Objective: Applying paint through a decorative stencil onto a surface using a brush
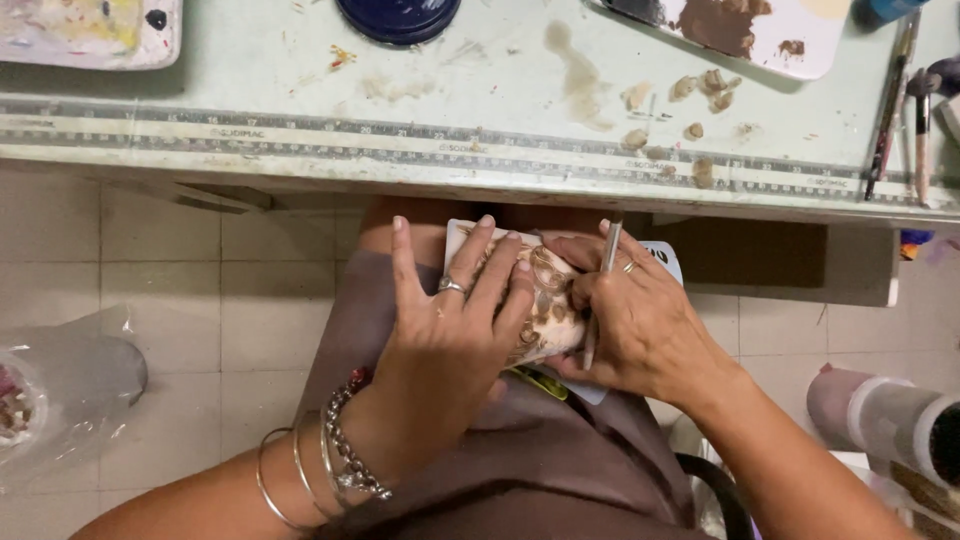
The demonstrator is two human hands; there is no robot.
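Pressing down flat, left hand [450,335] spreads its fingers over a small cream panel with brown swirl pattern [545,305] resting on the person's lap, likely to pin it steady since the lap gives no firm backing; right hand [635,325] curls around a thin silver-handled tool [603,290], pinched like a pen with the tip aimed down at the panel's right side, working end hidden behind the fingers so brush or stylus can't be told. Hands sit close together, nearly touching over the panel. A pale blue sheet [668,262] sticks out under the panel, probably as a backing. Panel is held below the worktable edge [400,165], not on it, maybe for a closer angle. Counts: one panel, one tool in hand, two hands, one ring on each hand, three thin bangles [285,480] plus one beaded bracelet [345,440] on left wrist. On the table: one dark blue round lid or jar [400,18], two paint palettes [790,35] [90,30] at top corners, a few brushes [905,110] at the right edge, exact count unclear. One clear plastic bag [60,385] on the tiled floor left
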